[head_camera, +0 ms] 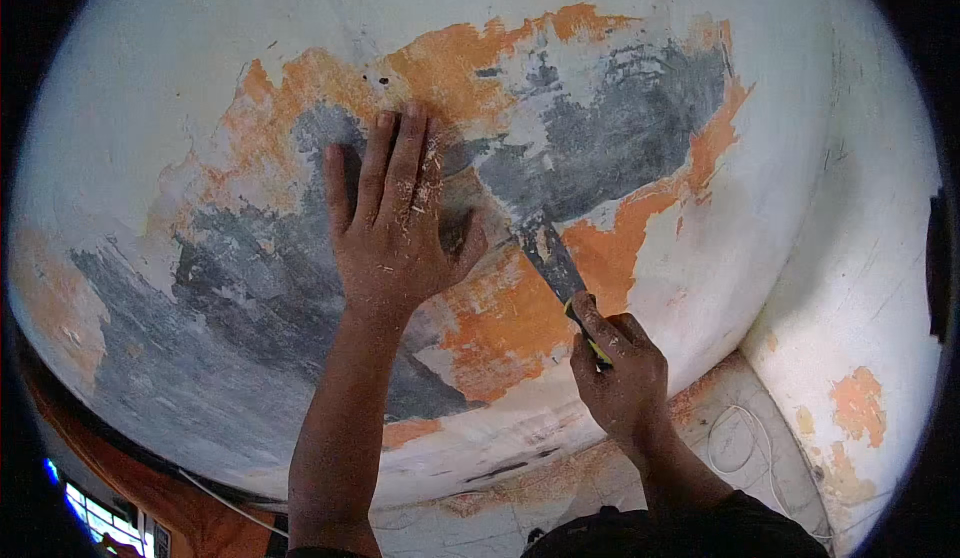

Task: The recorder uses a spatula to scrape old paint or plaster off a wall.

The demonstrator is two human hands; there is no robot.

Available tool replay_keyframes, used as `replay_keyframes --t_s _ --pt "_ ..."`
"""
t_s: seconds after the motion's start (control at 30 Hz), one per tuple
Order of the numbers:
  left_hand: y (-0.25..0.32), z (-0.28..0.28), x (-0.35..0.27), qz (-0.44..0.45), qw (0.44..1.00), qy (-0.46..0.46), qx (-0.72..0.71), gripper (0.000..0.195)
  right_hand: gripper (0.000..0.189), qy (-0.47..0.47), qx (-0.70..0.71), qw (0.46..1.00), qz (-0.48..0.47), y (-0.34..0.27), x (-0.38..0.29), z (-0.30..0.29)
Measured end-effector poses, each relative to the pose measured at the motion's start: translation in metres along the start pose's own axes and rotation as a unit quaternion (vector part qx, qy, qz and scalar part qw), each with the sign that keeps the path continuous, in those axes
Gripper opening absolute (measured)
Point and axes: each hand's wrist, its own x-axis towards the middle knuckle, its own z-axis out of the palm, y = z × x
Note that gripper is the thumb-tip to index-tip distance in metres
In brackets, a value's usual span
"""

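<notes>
My left hand lies flat on the wall with its fingers spread, over grey and orange patches; pale flakes cling to its back and fingers. In my right hand is the black and yellow handle of a putty knife. Its worn, plaster-specked metal blade points up and left, with its tip at the lower edge of a grey patch. The wall has pale paint around ragged areas of exposed orange and grey layers. Two small dark holes show above my left fingertips.
At right, a second wall meets this one at a corner and has an orange bare patch. A white cable lies looped on the dusty tiled floor. Orange-brown fabric and a bright window show at lower left.
</notes>
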Motion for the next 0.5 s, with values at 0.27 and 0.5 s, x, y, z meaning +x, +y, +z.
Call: replay_keyframes --t_s 0.27,0.5 --pt "0.004 0.000 0.002 -0.010 1.000 -0.018 0.016 0.063 0.056 0.060 -0.015 0.995 -0.078 0.001 0.015 -0.004" --pt "0.004 0.002 -0.002 -0.011 0.999 -0.018 0.025 0.060 0.050 0.035 -0.008 0.999 -0.025 -0.004 0.007 -0.007"
